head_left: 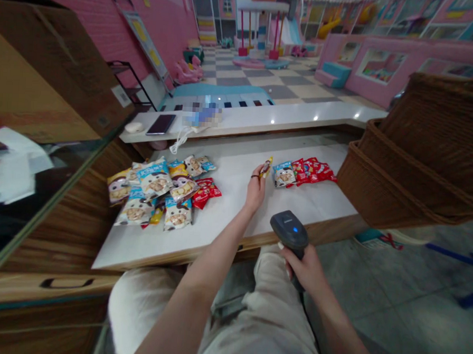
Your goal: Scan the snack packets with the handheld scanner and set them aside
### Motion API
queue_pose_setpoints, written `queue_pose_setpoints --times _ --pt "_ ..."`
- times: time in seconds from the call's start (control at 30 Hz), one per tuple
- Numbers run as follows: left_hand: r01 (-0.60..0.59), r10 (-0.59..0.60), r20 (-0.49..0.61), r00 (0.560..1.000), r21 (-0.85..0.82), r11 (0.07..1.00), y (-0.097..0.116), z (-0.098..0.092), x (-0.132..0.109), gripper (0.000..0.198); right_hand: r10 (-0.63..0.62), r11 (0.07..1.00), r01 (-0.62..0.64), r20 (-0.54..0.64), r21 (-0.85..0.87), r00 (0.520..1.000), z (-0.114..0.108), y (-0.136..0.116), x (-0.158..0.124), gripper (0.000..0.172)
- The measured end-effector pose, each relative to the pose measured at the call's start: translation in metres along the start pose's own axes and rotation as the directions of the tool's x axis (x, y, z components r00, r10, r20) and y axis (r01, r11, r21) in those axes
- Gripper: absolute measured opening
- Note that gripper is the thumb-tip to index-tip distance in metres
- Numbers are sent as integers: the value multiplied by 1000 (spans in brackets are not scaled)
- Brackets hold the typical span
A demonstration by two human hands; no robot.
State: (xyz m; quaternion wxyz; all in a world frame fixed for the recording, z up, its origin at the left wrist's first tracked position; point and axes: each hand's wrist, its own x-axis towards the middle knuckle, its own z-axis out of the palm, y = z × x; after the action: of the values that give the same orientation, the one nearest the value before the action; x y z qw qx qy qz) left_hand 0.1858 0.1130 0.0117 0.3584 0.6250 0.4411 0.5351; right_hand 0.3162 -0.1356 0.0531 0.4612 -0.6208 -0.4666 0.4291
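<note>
Item: my right hand (301,270), clamped on a black plastic handheld barcode scanner (289,232). Item: my left hand (255,188), well apart, pinching a slim yellow snack packet (266,167) (print too small to read). Farther on the white stone counter (306,204): red foil packets (310,170) to the right, blue-and-white snack bags (153,178) to the left.

On the counter (226,219) a big pile of snack packets (152,191) lies at about eleven o'clock, and a short row of packets (300,172) lies at about one o'clock, just beside the small packet (266,168) in the left hand (255,191). A wicker basket (379,184) stands at two o'clock, right of the counter. Behind the counter is a ledge (287,113), and on it lies a phone (162,124). The barcode scanner (289,232) is in the right hand (303,270), before the counter.
</note>
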Motion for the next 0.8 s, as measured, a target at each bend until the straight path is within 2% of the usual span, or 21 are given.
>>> queue_pose_setpoints --times 0.07,0.13,0.2,0.37,0.53,0.67,0.73,0.8 --pt "-65 45 148 988 135 989 -7 19 6 54 27 1000 -27 -21 9 999 -4 -1 0 50" --pt "-113 33 283 959 270 956 -12 33 6 63 56 998 -56 -40 16 998 -8 0 2 49" --pt "-133 -10 346 938 388 912 -14 43 2 70 76 997 -75 -52 20 996 -11 2 4 48" --pt "-133 -76 323 943 577 806 -10 66 -2 78 93 996 -93 -51 -6 994 -14 3 11 47" --pt "-126 -114 328 938 626 769 0 85 12 79 95 995 -96 -60 -16 994 -18 1 14 45" --pt "-126 -139 352 926 633 764 11 81 20 84 84 996 -86 -64 -22 994 -20 4 11 53" --pt "-148 -115 360 926 625 766 16 71 17 83 74 997 -76 -62 -31 995 -19 5 9 56" --pt "-185 -72 365 928 620 763 21 52 8 80 73 997 -75 -58 -28 996 -16 6 7 56"
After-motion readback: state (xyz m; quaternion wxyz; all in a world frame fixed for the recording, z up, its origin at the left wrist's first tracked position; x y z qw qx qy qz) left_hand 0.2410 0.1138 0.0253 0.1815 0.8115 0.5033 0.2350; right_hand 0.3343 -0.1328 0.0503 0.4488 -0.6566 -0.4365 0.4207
